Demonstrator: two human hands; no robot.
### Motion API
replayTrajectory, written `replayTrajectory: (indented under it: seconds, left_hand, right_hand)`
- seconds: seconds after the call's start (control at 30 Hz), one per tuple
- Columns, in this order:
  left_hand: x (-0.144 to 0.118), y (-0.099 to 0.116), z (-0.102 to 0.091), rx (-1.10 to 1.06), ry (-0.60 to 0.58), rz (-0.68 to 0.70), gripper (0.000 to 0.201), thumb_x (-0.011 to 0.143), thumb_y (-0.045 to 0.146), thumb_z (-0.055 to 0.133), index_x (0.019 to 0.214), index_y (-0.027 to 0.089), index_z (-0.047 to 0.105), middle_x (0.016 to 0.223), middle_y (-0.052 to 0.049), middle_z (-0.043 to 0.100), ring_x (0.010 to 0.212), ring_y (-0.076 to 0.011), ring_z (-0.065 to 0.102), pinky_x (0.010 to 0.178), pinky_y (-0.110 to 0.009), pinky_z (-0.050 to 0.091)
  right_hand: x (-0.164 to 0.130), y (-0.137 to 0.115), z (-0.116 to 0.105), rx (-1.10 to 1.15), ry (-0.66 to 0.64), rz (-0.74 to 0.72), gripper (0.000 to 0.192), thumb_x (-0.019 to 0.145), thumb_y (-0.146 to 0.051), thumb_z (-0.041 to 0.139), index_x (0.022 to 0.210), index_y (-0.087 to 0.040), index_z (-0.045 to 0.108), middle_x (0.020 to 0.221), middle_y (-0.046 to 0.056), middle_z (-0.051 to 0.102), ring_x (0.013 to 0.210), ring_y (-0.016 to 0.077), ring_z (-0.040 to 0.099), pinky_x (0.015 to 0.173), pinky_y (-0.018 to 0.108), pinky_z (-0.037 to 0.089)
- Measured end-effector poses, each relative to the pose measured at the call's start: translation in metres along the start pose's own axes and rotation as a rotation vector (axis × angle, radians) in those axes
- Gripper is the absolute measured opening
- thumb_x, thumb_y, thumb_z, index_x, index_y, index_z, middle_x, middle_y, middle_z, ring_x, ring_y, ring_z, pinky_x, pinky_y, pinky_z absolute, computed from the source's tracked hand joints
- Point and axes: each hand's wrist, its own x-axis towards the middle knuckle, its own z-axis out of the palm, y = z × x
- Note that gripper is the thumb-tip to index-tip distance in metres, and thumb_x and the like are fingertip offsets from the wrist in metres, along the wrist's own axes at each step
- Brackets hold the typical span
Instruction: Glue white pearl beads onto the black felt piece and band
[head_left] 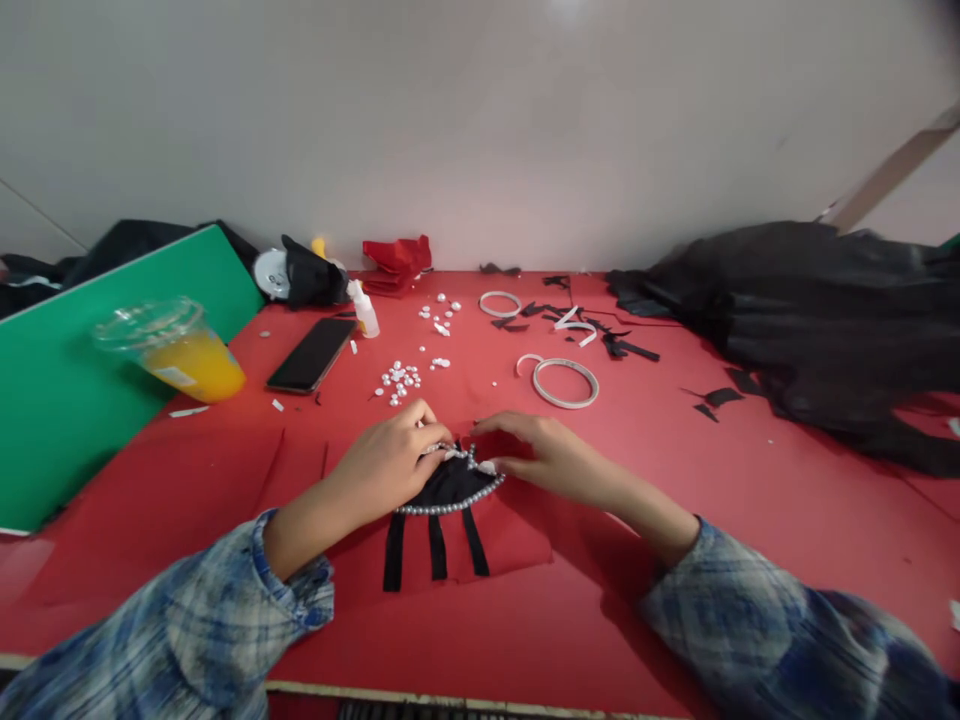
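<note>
A black fan-shaped fabric piece (448, 486) lies in front of me on red cloth, with three black strips below its curved lower edge. A string of silver beads (450, 508) borders that curve, and more of it runs along the top of the piece. My left hand (397, 452) bends over the upper left side, thumb and fingers closed on the bead string. On the other side, my right hand (551, 455) has its thumb and fingers apart, the tips touching or very near the beads at the top right corner.
Loose white pearls (399, 380), a small glue bottle (364, 310) and a phone (312, 355) lie beyond my left hand. A cup of orange drink (191, 362) tilts by a green board (45, 420). Tape rolls (566, 384), black scraps (634, 348) and black fabric (832, 310) are right.
</note>
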Motion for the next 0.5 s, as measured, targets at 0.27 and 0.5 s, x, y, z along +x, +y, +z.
replayTrajectory:
  seconds: [0.27,0.5]
  left_hand:
    - [0.004,-0.007,0.002,0.027,0.057,0.072,0.023,0.089,0.026,0.044,0.094,0.018,0.065,0.092,-0.006,0.054,0.078,-0.0156,0.056,0.07,-0.029,0.045]
    - [0.003,-0.005,-0.001,-0.036,0.0,0.055,0.02,0.082,0.031,0.053,0.091,0.017,0.066,0.089,-0.005,0.059,0.077,-0.0164,0.058,0.07,-0.028,0.044]
  right_hand:
    - [0.021,-0.015,0.012,-0.102,0.074,0.139,0.025,0.069,0.002,0.054,0.08,-0.016,0.066,0.083,0.004,0.066,0.077,0.014,0.062,0.073,0.028,0.049]
    - [0.018,-0.007,0.029,0.037,0.21,0.196,0.013,0.065,-0.002,0.06,0.066,-0.014,0.062,0.076,0.003,0.061,0.071,0.0139,0.059,0.071,0.03,0.047]
